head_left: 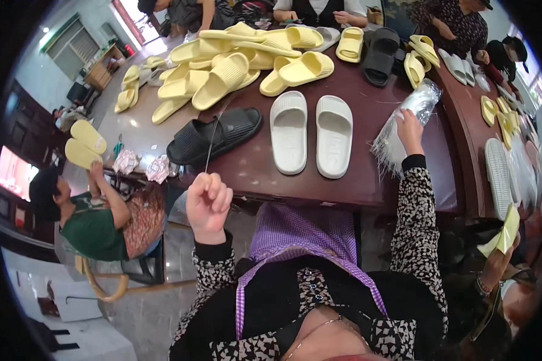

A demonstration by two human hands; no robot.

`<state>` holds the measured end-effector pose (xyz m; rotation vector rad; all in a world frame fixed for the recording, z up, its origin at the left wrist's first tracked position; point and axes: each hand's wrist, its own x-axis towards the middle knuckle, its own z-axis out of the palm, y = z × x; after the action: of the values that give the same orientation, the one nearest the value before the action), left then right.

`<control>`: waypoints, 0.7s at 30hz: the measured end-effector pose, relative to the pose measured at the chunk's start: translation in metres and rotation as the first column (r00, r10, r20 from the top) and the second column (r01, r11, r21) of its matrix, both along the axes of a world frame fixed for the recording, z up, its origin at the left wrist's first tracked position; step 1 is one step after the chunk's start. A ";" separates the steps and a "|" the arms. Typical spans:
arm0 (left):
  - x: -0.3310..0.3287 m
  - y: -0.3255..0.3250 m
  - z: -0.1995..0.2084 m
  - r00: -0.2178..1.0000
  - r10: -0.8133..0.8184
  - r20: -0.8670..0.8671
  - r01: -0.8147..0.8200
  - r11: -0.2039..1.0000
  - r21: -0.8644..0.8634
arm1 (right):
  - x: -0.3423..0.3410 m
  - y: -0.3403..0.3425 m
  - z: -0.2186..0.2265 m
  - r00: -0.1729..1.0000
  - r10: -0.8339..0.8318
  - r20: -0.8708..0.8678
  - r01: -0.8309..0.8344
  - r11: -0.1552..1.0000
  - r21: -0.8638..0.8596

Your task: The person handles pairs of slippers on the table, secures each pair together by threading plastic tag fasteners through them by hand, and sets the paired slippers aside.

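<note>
My left hand (209,204) is raised at the table's near edge, its fingers curled in a pinch. A thin clear strand (211,139) rises from its fingertips, passing in front of a black slide sandal (190,143). My right hand (411,129) is closed on a bundle of clear plastic strands (392,141), partly wrapped in clear film, at the table's right side. Between my hands a pair of white slide sandals, the left one (289,153) and the right one (333,150), lies side by side, soles down, toes pointing towards me.
A heap of yellow slide sandals (223,78) covers the back left of the dark red table (253,183). Another black sandal (380,57) lies at the back. A person in green (96,222) at left holds yellow sandals (85,144). Other people work around the table.
</note>
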<state>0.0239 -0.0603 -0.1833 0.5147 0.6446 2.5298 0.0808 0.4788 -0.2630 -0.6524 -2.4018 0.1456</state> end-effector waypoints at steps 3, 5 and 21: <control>0.003 0.018 0.005 0.998 0.028 0.051 -0.025 0.998 -0.060 | 0.006 -0.040 0.055 0.939 0.204 -0.278 -0.223 0.974 -0.038; 0.004 0.028 0.011 1.000 0.016 0.018 -0.013 0.994 -0.113 | 0.003 -0.093 0.084 0.798 0.375 -0.471 -0.441 0.897 -0.033; 0.037 0.053 -0.006 0.986 -0.125 -0.109 0.091 0.957 -0.275 | 0.008 -0.292 0.080 0.415 0.768 -0.488 -0.852 0.517 0.088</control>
<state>0.0610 -0.0077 -0.1889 0.5960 0.9634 2.2736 0.0890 0.1870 -0.1833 0.5466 -1.9944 0.8442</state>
